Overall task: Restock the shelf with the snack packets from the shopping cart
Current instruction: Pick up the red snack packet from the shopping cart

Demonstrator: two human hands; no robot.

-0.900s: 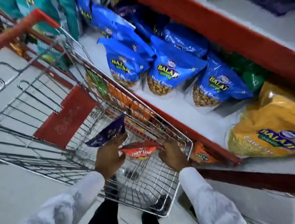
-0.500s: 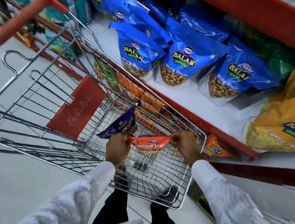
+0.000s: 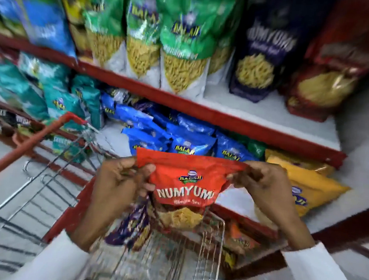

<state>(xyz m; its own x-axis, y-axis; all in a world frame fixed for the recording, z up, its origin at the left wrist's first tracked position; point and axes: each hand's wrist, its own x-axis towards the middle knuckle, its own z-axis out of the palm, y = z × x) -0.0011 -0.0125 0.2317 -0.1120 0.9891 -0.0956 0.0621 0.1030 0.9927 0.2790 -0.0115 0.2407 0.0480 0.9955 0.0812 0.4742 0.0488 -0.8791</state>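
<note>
A red Numyum snack packet (image 3: 186, 182) hangs upright between my two hands, above the wire shopping cart (image 3: 212, 249). My left hand (image 3: 117, 185) pinches its top left corner and also holds a dark purple packet (image 3: 131, 226) that dangles below the palm. My right hand (image 3: 264, 189) grips the red packet's top right corner. The shelves (image 3: 204, 110) with red edges stand right behind the packet, with blue, green and yellow packets on them.
The cart's red handle (image 3: 22, 148) runs diagonally at the left. Green packets (image 3: 183, 39), a dark blue Numyum packet (image 3: 264, 53) and a red packet (image 3: 327, 81) stand on the upper shelf. Blue packets (image 3: 190, 142) and a yellow packet (image 3: 304, 184) lie on the lower shelf.
Both hands have lifted the red packet up out of the cart to shelf height. The view has tilted up, and the upper shelf is now visible.
</note>
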